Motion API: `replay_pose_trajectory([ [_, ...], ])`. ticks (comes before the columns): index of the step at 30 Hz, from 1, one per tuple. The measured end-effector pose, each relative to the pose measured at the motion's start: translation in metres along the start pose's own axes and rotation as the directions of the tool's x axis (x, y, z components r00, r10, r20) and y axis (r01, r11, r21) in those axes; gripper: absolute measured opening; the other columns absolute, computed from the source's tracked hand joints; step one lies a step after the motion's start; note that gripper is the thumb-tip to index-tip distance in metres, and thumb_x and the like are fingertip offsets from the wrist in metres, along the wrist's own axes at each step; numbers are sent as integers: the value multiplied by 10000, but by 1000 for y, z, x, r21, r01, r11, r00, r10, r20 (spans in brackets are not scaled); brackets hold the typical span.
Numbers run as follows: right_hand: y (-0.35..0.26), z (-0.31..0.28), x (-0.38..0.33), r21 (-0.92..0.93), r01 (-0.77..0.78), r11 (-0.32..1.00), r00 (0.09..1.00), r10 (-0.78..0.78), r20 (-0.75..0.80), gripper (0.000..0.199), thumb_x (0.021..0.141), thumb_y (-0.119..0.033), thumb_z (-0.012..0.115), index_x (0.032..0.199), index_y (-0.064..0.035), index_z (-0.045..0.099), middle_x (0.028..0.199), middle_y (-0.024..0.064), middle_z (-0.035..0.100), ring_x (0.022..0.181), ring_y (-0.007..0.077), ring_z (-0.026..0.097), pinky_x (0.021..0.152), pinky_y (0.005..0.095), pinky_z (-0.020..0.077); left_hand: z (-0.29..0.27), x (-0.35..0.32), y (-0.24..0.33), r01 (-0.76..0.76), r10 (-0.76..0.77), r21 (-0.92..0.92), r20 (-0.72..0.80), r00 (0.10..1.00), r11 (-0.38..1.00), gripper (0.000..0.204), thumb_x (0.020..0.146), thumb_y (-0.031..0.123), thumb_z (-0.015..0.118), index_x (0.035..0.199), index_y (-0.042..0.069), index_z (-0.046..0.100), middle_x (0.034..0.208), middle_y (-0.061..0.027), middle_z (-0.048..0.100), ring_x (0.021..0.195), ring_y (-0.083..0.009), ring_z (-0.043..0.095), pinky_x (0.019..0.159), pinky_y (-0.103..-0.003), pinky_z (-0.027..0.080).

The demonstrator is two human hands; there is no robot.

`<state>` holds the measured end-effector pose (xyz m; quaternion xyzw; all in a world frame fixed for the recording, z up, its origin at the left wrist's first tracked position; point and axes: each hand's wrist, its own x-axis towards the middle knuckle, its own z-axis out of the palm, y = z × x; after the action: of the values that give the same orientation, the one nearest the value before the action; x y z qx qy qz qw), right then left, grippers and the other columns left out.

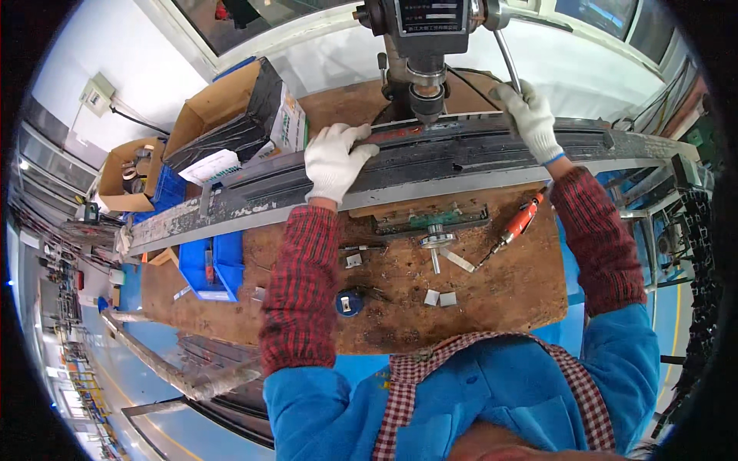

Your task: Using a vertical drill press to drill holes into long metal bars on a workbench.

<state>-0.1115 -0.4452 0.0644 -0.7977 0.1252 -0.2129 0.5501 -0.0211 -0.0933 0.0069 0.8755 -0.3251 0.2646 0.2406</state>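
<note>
Left hand (336, 161), white glove: palm down on the long metal bar (461, 157), upper middle of the frame, thumb spread toward the right. Likely steadying the bar; whether the fingertips hook over its far edge, cannot tell. Right hand (530, 119), gloved too: fingers curled about the lower end of the drill press lever (505, 58), upper right of centre. A grip there presumably gives control of the chuck (427, 100), which hangs nose down by the bar's far edge, right of the left hand. Contact between them not clear.

Bar: long axis crosswise, one end at left and lower, the other at far right and higher; grooves run lengthwise. The lens bends its edges. Its length probably explains the hand placed close to the drill.

Farther out, nearer the body: red-orange hand tool (521, 221) slanting on the brown table (530, 307), nose toward lower left; two small pale plates (432, 296) near a round metal knob (437, 240). Blue bin (211, 294) left of these, perhaps kept within reach. Cardboard box (219, 96) upper left, behind the bar.
</note>
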Motion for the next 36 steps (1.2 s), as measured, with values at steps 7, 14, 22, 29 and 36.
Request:
replay_pose_trajectory([
  [7,-113,-80,-55,-659,393,641,911,-372,181,383,979,-216,632,1331,-65,630,788,34,620,607,130,529,542,286,408,-4,5,4,37,-37,6,-50,998,999,320,787,365,763,1036,174,821,937,-26,731,911,-256,662,865,-374,503],
  [14,-179,-98,-54,-874,456,167,802,-504,321,297,948,-181,638,1200,-35,691,856,81,702,634,203,594,600,316,470,-4,5,6,32,-32,0,-82,996,999,321,794,352,763,1052,168,817,950,-24,732,905,-257,664,866,-362,502],
  [22,-151,-96,-46,-857,501,119,736,-579,350,267,944,-207,634,1149,-52,707,809,80,706,617,224,613,575,340,482,1,8,2,-52,58,60,-97,994,997,304,823,369,730,1009,143,810,927,-35,741,863,-262,672,807,-370,512],
  [29,-127,-86,-63,-397,380,836,924,-364,118,286,987,-229,604,1187,-38,677,695,33,600,506,130,503,443,295,371,26,25,19,97,-57,309,-135,989,946,270,874,359,651,921,128,782,831,-61,733,739,-288,667,658,-414,508],
  [36,-95,-56,-66,-54,-127,990,976,134,172,290,1020,-266,580,1184,-39,655,673,-22,504,463,47,398,393,242,247,36,25,12,-44,68,426,-40,997,904,241,899,299,597,911,134,773,797,-56,721,687,-287,655,593,-414,493],
])
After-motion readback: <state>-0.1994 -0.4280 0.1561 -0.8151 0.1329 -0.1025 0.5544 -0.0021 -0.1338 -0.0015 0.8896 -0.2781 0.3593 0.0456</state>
